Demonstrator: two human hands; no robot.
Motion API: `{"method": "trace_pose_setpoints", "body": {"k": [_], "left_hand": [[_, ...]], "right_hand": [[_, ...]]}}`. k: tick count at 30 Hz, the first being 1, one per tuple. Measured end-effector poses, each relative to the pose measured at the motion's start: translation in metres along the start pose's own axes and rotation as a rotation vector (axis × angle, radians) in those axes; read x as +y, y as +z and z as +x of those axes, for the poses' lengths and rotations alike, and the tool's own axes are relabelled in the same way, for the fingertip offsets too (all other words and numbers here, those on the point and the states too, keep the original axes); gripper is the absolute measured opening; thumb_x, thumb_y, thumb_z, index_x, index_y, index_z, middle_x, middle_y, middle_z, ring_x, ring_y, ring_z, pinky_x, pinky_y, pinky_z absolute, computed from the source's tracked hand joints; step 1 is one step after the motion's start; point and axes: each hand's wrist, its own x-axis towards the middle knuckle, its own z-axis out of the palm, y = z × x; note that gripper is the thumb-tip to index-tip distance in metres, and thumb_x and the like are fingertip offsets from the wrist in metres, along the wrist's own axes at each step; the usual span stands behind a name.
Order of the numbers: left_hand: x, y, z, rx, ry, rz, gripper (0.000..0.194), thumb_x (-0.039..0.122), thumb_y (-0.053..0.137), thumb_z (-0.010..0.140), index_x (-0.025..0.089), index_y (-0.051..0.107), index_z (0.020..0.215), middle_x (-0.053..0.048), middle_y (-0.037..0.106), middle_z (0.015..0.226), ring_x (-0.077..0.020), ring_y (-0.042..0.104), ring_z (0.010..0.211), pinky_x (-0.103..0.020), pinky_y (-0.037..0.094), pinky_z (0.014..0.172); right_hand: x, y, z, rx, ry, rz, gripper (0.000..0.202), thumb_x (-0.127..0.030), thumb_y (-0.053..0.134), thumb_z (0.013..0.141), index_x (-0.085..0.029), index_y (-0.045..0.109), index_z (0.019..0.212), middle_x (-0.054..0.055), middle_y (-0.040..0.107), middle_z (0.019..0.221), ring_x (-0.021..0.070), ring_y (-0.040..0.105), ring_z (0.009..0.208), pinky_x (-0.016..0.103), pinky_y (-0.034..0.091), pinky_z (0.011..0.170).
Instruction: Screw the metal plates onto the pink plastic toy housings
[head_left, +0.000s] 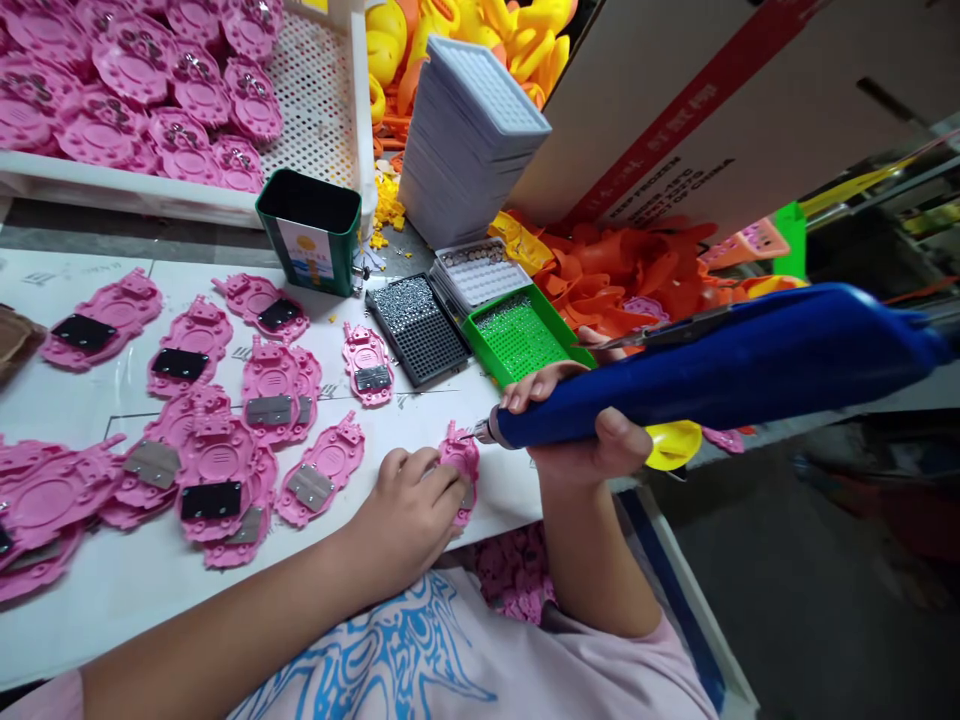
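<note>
My right hand [585,430] is wrapped round a blue electric screwdriver [712,365], its bit pointing left and down. Lying along the screwdriver's upper side is a pair of thin metal tweezers [675,328], also in my right hand. The bit tip is at the upper end of a small pink plastic casing [460,455]; whether it touches a screw is too small to tell. Curled over that casing, my left hand [416,500] holds it down on the white table and hides part of it. Left of my hand lies another pink casing with a metal plate [319,475].
Several pink casings [217,455] spread over the table's left. Behind stand a black screw tray [420,330], a green screw tray [517,335], a green tin [311,230], stacked white trays [469,140] and a white crate [319,100] of pink parts. A carton [675,110] leans at the right.
</note>
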Motion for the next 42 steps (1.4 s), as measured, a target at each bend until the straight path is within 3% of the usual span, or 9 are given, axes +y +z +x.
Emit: {"method": "trace_pose_setpoints", "body": {"k": [5,10,17,24,28,30,33,36,42], "left_hand": [[0.0,0.001,0.0,-0.012,-0.01,-0.001,0.028,0.026,0.055,0.088,0.015,0.059,0.113,-0.008,0.065,0.108,-0.0265,0.046,0.105,-0.042,0.03,0.083],[0.001,0.005,0.0,-0.004,-0.014,0.023,0.028,0.024,0.058,0.085,0.015,0.06,0.112,-0.007,0.064,0.107,-0.0268,0.046,0.104,-0.042,0.03,0.081],[0.005,0.004,0.0,-0.019,-0.046,0.064,0.019,0.028,0.06,0.085,0.02,0.063,0.102,-0.004,0.065,0.104,-0.0261,0.048,0.1,-0.041,0.031,0.076],[0.006,0.003,-0.001,-0.05,-0.002,0.077,0.035,0.032,0.058,0.087,0.014,0.057,0.118,-0.01,0.065,0.114,-0.0292,0.05,0.111,-0.044,0.034,0.085],[0.017,-0.005,-0.002,-0.247,0.319,-0.155,0.054,0.045,0.059,0.085,0.016,0.049,0.129,-0.012,0.059,0.125,-0.0249,0.049,0.12,-0.043,0.037,0.096],[0.019,-0.011,-0.006,-0.238,0.434,-0.193,0.046,0.04,0.055,0.088,0.019,0.05,0.129,-0.01,0.057,0.131,-0.021,0.049,0.123,-0.039,0.037,0.101],[0.013,-0.024,-0.014,-0.022,0.287,-0.035,0.026,0.02,0.049,0.09,0.018,0.062,0.112,-0.009,0.064,0.121,-0.0238,0.056,0.116,-0.042,0.04,0.098],[-0.002,-0.037,-0.023,0.194,0.039,0.228,0.023,0.01,0.048,0.086,0.012,0.066,0.101,-0.012,0.069,0.108,-0.0301,0.06,0.104,-0.048,0.045,0.089],[-0.011,-0.035,-0.04,0.221,-0.131,0.326,0.021,0.011,0.052,0.083,0.011,0.068,0.096,-0.013,0.069,0.103,-0.0353,0.057,0.103,-0.054,0.048,0.086]], "right_hand": [[0.003,0.004,-0.006,-0.06,-0.002,-0.046,0.029,-0.041,0.065,0.068,-0.028,0.058,0.092,-0.004,0.061,0.063,0.0156,0.058,0.052,0.032,0.05,0.051],[0.007,0.008,-0.008,-0.264,-0.085,-0.129,0.034,-0.04,0.065,0.074,-0.029,0.054,0.105,-0.003,0.061,0.07,0.0156,0.058,0.055,0.032,0.051,0.053],[0.015,0.003,-0.007,-0.348,-0.045,-0.16,0.031,-0.047,0.067,0.072,-0.025,0.058,0.091,-0.003,0.059,0.069,0.0135,0.057,0.056,0.03,0.049,0.055],[-0.001,0.003,-0.01,-0.022,-0.1,-0.049,0.024,-0.037,0.06,0.067,-0.028,0.058,0.089,-0.005,0.059,0.062,0.0131,0.057,0.051,0.029,0.05,0.054],[-0.027,-0.005,0.0,0.09,-0.195,-0.12,0.02,-0.035,0.052,0.061,-0.023,0.059,0.075,-0.003,0.058,0.055,0.0143,0.056,0.045,0.03,0.049,0.048],[-0.038,-0.011,0.009,0.151,-0.248,-0.16,0.02,-0.036,0.05,0.06,-0.022,0.057,0.073,-0.003,0.057,0.053,0.0146,0.054,0.041,0.031,0.047,0.044],[-0.045,-0.022,0.026,0.283,-0.304,-0.215,0.022,-0.037,0.049,0.06,-0.022,0.054,0.076,-0.005,0.056,0.053,0.0129,0.052,0.04,0.027,0.044,0.041],[-0.036,-0.036,0.046,0.433,-0.344,-0.256,0.018,-0.034,0.05,0.063,-0.02,0.052,0.075,-0.005,0.054,0.054,0.011,0.053,0.042,0.025,0.043,0.042],[-0.007,-0.057,0.084,0.511,-0.334,-0.283,0.011,-0.031,0.053,0.066,-0.021,0.048,0.065,-0.006,0.055,0.048,0.0118,0.053,0.038,0.025,0.043,0.038]]}}
